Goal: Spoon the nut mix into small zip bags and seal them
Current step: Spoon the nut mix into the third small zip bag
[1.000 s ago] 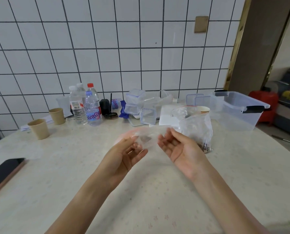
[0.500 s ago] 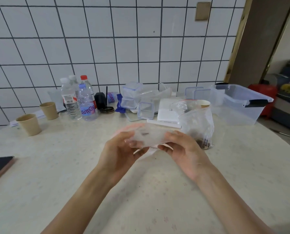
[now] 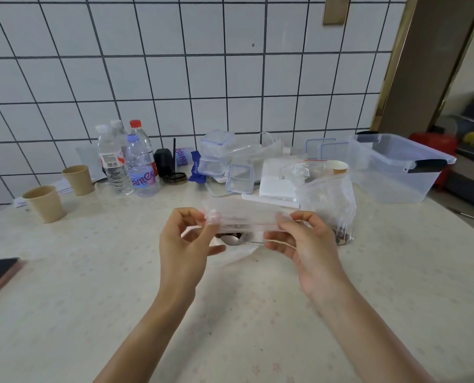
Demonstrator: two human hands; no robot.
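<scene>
One small bag (image 3: 244,217) was all I had in hand — my left hand (image 3: 184,244) pinched its left end and my right hand (image 3: 303,241) its right, both grips clenched on the zip strip, holding it above the table (image 3: 92,286). A few dark nuts seemed to sit inside it; I judged the sealing under way, not finished. A spoon (image 3: 234,240) lay just beneath. The big bag (image 3: 328,205) of mix stood close by on the right, little left in it — more filling seemed possible.

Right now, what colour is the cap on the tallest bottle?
Red; the bottle cap shows clearly in the head view.
</scene>
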